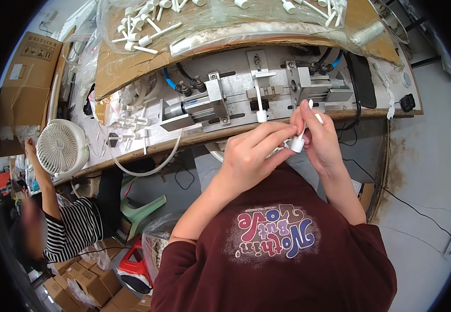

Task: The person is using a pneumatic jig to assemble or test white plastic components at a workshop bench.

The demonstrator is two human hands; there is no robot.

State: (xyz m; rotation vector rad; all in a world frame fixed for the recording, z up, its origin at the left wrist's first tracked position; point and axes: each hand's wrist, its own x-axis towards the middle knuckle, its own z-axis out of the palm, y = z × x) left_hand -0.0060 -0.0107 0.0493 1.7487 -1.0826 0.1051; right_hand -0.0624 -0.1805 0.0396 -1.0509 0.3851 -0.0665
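Note:
My left hand [254,156] and my right hand [320,143] meet in front of the bench edge, both with fingers pinched. Between them is a white plastic part [297,144] with a short cylindrical head and a thin stem, its head pointing down. White tips also show among my right fingers; whether they belong to the same part I cannot tell. Just beyond my hands, a similar white part [261,115] sits in the metal fixture [256,65], stem away from me and head toward me. Fingers hide some of the held part.
Pneumatic cylinders [197,106] with blue hoses flank the fixture. Several loose white parts [145,40] lie on a cardboard sheet [112,73] behind it. A white fan [63,148] stands at left, near a co-worker in a striped shirt [75,229]. A pale hose [155,170] loops over the bench edge.

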